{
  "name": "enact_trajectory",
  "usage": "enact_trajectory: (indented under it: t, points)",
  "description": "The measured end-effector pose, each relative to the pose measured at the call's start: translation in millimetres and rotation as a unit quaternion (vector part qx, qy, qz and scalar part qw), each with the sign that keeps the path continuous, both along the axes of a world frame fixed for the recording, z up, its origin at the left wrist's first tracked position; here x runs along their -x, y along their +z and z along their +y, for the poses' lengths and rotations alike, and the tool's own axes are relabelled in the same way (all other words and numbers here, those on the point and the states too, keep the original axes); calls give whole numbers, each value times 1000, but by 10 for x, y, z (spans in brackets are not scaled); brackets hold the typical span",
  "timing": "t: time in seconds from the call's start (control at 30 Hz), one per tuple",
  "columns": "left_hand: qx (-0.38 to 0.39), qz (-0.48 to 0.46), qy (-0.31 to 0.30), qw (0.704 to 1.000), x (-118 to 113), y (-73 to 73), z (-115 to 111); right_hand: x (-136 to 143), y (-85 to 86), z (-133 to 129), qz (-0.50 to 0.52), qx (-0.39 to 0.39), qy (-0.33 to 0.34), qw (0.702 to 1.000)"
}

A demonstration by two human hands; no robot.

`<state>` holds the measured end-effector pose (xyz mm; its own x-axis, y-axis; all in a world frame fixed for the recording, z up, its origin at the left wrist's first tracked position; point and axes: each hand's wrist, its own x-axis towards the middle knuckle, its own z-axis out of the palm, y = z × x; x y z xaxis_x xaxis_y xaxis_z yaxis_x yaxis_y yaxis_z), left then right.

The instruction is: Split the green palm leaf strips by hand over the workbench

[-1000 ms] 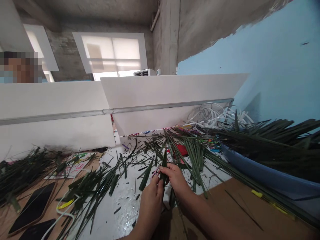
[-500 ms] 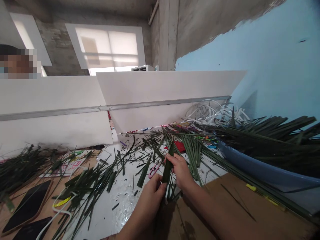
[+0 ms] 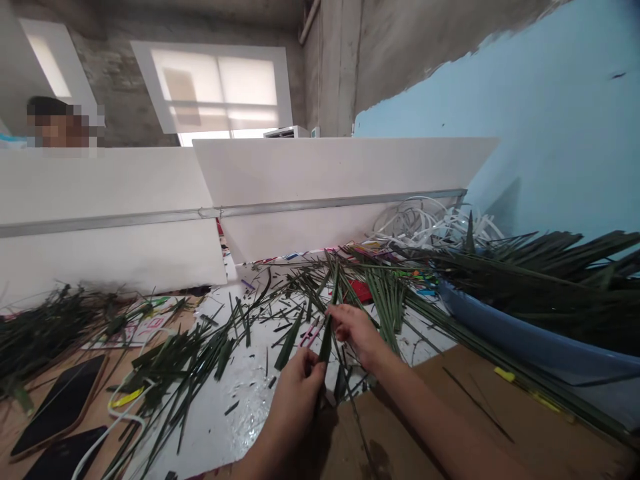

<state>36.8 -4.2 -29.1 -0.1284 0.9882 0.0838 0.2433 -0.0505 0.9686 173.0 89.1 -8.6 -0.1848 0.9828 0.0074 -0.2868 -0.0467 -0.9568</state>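
Note:
A long green leaf strip stands slanted between my hands, over the near edge of the white board. My left hand pinches its lower part between thumb and fingers. Higher up, the fingers of my right hand are closed on the strip near its upper part. Just behind the strip lies a pair of pink-handled thread snips, partly covered by it. Loose leaf pieces and small clippings are scattered on the board around my hands.
A blue basin heaped with long leaves stands at the right. Coiled white tubing lies against the white partition. Brown cardboard covers the near right. Two phones and a white cable are at left. A person is beyond the partition.
The leaf strip has turned and now shows narrower. My right hand has shifted slightly up along it, and my left hand has moved a little left. The person beyond the partition has moved right.

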Motion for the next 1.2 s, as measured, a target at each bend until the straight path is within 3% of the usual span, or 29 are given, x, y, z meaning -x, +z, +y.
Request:
enact_trajectory:
  t: [0.07, 0.13, 0.3, 0.5, 0.8, 1.07, 1.2]
  points:
    - [-14, -30, 20, 999, 47, 42, 33, 112, -16, -122, -48, -5, 91, 995]
    - [-19, -48, 31, 998, 77, 104, 46, 185, -34, -204, -69, -26, 123, 990]
    - [-11, -72, 30, 997, 87, 200, 40, 204, -60, -207, -46, -61, 115, 990]
    - [32, -116, -2, 993, 136, 162, 91, 217, -31, -205, -28, -69, 117, 990]
    - [49, -177, -70, 981, -11, 117, 70, 127, -37, -88, 5, -85, -32, 996]
    - [90, -126, -105, 982, -57, 8, 10, -107, -64, 173, 68, -60, -173, 981]
    - [69, -93, -51, 992, -67, 6, -2, -46, -90, 130, 35, -46, -117, 991]
